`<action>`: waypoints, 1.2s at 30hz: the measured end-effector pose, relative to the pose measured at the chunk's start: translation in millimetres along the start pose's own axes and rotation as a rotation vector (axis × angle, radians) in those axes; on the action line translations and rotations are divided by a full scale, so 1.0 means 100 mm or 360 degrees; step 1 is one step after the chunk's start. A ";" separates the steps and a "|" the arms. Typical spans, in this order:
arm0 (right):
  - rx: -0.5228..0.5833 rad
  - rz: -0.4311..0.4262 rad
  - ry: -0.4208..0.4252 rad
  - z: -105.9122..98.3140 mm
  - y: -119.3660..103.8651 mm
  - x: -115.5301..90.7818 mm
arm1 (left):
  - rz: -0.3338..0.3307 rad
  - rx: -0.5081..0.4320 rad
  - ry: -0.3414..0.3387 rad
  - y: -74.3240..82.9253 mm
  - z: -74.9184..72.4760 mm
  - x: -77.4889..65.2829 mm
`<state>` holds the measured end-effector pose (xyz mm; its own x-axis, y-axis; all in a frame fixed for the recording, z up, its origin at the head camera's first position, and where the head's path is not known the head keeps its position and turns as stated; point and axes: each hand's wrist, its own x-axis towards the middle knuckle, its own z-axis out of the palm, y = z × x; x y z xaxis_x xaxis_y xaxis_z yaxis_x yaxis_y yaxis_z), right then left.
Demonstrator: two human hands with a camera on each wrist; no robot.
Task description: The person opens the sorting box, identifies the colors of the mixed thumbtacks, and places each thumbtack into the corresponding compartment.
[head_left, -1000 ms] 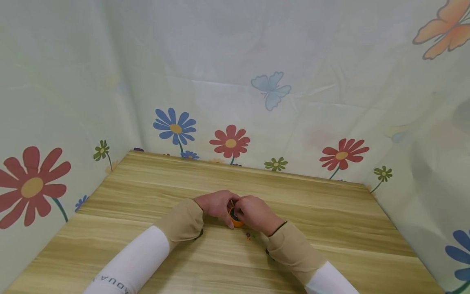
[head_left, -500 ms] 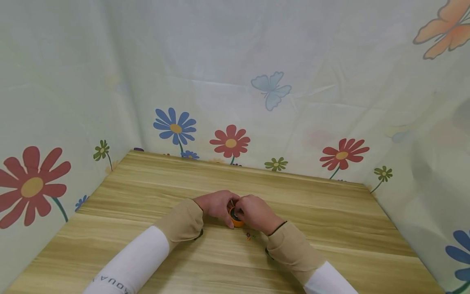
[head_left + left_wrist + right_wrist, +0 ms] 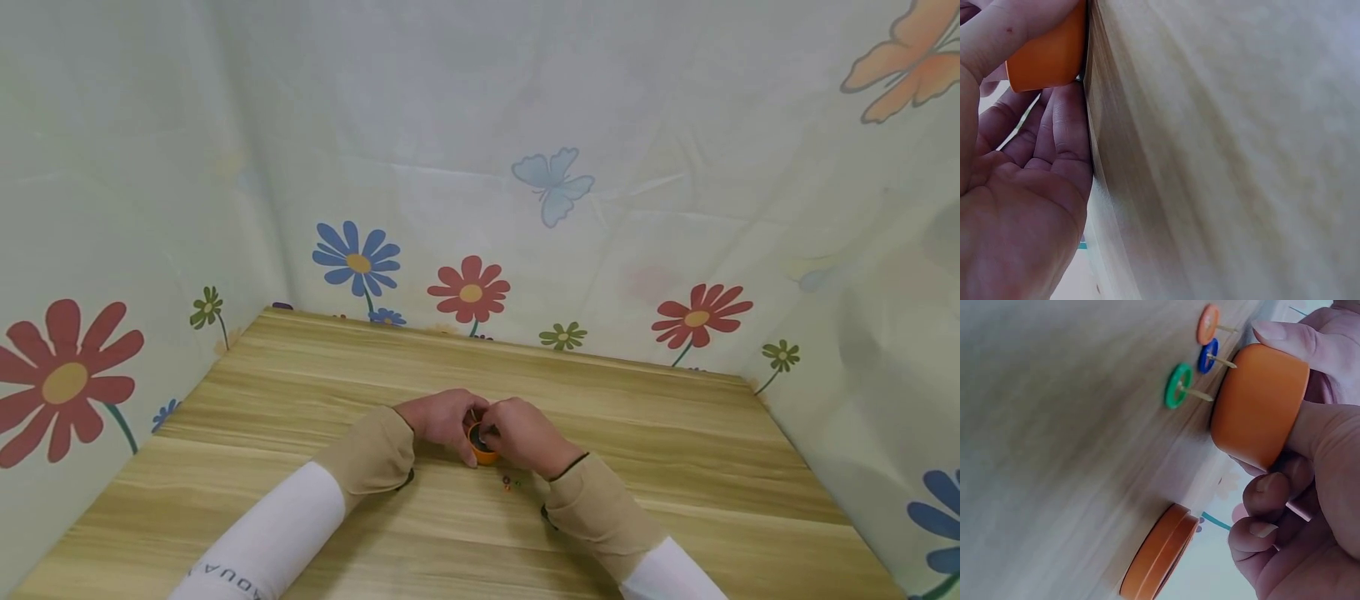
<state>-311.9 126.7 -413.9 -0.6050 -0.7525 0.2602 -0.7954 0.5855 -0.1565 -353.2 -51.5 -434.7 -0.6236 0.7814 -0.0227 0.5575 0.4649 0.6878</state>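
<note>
A small round orange tub [image 3: 486, 457] stands on the wooden table with its mouth up and a dark inside. My left hand [image 3: 446, 417] grips its side, thumb at the near side and fingers around the far side; the left wrist view shows the orange wall [image 3: 1047, 59] between them. My right hand [image 3: 528, 437] reaches over the rim with thumb and forefinger dipped inside. Their tips are hidden there, so I cannot tell whether they pinch anything. In the right wrist view an orange thumbtack [image 3: 1208, 324], a blue thumbtack [image 3: 1207, 356] and a green thumbtack [image 3: 1177, 385] lie points up beside the tub.
An orange round lid [image 3: 1159, 553] lies on the table beyond the right hand in the right wrist view. The wood-grain table [image 3: 300, 383] is bounded at the back and sides by a pale curtain [image 3: 420, 167] printed with flowers and butterflies.
</note>
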 end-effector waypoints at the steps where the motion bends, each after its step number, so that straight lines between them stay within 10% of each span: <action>1: 0.0023 -0.0004 0.0001 0.00 0.00 -0.01 | 0.0001 0.0010 0.0002 -0.01 0.00 0.00; 23: 0.0280 0.0216 0.0045 -0.20 0.03 -0.36 | -0.0046 -0.0077 0.0005 0.01 0.02 -0.01; 36: 0.0284 -0.0058 -0.0201 -0.18 0.05 -0.46 | -0.0095 -0.0089 -0.0006 0.00 0.01 -0.01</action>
<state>-287.3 169.8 -409.8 -0.5665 -0.8105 0.1492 -0.8036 0.5031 -0.3181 -351.7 -51.9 -435.3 -0.6527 0.7546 -0.0672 0.4881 0.4867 0.7245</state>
